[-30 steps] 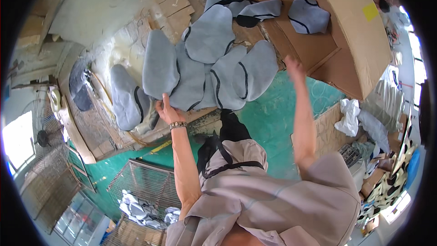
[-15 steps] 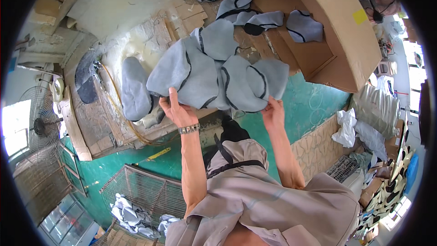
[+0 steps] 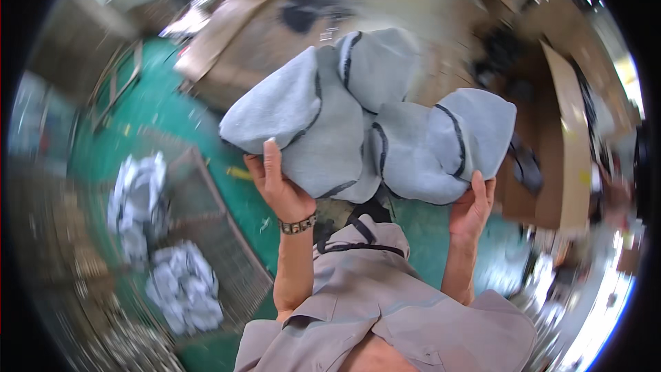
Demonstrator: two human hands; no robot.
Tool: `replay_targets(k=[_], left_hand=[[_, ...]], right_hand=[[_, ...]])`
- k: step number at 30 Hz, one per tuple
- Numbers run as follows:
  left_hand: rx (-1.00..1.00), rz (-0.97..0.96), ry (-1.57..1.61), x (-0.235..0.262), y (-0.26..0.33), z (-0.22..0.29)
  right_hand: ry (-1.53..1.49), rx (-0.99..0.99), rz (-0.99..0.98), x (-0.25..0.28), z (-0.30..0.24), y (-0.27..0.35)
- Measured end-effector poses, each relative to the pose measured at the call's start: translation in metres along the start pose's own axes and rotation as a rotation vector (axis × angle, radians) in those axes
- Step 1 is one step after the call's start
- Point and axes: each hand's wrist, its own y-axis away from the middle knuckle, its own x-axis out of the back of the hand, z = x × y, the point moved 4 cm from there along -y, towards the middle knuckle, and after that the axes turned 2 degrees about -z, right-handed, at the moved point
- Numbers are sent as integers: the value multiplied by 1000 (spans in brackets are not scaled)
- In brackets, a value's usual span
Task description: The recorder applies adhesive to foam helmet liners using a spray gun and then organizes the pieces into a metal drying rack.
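Note:
A spread bundle of grey, felt-like fabric pieces (image 3: 330, 141) with black curved edging hangs in front of me, between both hands. The pieces overlap, and how they join is hidden. My left hand (image 3: 282, 182), with a bracelet at the wrist, is closed on the bundle's lower left edge, thumb on top and fingers partly underneath. My right hand (image 3: 472, 208) pinches the lower right edge, its thumb against the cloth. What those pieces are made up for, I cannot tell.
A wire-mesh cage (image 3: 237, 262) stands on the green floor (image 3: 206, 196) at left, with crumpled light-grey fabric heaps (image 3: 184, 286) by it. Beyond the bundle is a worn work table (image 3: 258, 52). An open cardboard box (image 3: 575, 165) with grey pieces stands at right.
Both hands have lifted the bundle off the table and keep their hold. The view has swung left, bringing the wire cage and fabric heaps further in; the surroundings are blurred.

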Motion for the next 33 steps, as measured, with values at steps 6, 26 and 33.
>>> replay_targets(k=[6,26,33], left_hand=[[-372,518,151,201,43,158],[-1417,1128,-26,615,365,663],[-1313,1201,-71,726,383,654]], right_hand=[[44,-336,-433,-166,104,96],[7,-1171,-1583,-598,295,795],[78,-1297,-1500,-555,355,852]])
